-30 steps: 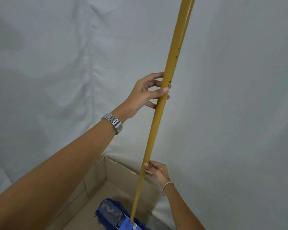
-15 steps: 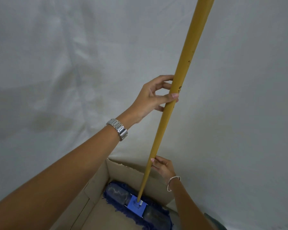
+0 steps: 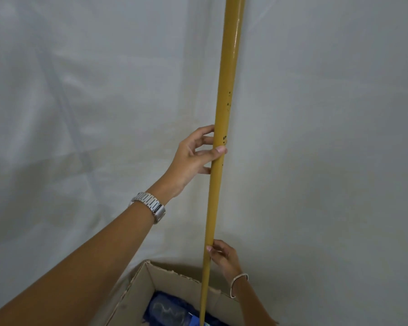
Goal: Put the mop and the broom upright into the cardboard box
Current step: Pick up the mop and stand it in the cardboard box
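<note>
Over the last 1 second we have swung the long mustard-yellow mop pole (image 3: 224,114) nearly upright, left hand (image 3: 193,156) and right hand (image 3: 224,257) both clasping it, its blue fringed head (image 3: 165,309) lying inside the brown cardboard box (image 3: 137,288), so only the broom remains.

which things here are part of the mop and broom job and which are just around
Part of the job:
mop, yellow handle upright, blue head down in the box
cardboard box
left hand and right hand, both gripping the handle

Just around:
white sheet backdrop
metal wristwatch
thin bracelet

The broom is not in view.
</note>
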### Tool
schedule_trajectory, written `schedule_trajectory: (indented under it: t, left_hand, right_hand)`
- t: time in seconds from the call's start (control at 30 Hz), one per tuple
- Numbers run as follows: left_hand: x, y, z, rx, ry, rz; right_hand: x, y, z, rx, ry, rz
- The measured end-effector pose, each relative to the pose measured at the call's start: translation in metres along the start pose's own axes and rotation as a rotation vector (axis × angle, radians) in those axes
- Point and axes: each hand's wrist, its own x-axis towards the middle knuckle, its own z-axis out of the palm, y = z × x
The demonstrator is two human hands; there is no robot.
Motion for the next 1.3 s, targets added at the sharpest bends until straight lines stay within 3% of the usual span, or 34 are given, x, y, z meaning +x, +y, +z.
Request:
schedule_trajectory:
  t: [0.57, 0.8, 0.9, 1.0, 1.07, 1.17, 1.3]
  left_hand:
    - [0.005, -0.017, 0.001, 0.032, 0.124, 0.089]
    - [-0.025, -0.029, -0.015, 0.141, 0.198, 0.137]
    - [-0.05, -0.035, -0.023, 0.348, 0.234, 0.155]
    - [-0.068, -0.041, -0.025, 0.896, 0.218, 0.16]
    - [-0.075, -0.036, -0.019, 1.131, 0.225, 0.151]
    - [-0.082, -0.006, 0.002, 1.243, 0.249, 0.227]
    - [-0.089, 0.044, 0.038, 1.256, 0.269, 0.329]
  right_hand:
    - [0.014, 0.005, -0.004, -0.053, 0.024, 0.0]
    - [-0.002, -0.009, -0.013, -0.086, 0.159, -0.044]
    - [-0.017, -0.041, -0.022, -0.199, 0.243, -0.15]
    - [-0.035, -0.081, -0.031, -0.439, 0.275, -0.295]
    - [-0.051, -0.112, -0.036, -0.666, 0.317, -0.397]
    - [-0.084, -0.163, -0.042, -0.978, 0.467, -0.567]
    - [-0.133, -0.218, -0.053, -1.091, 0.667, -0.664]
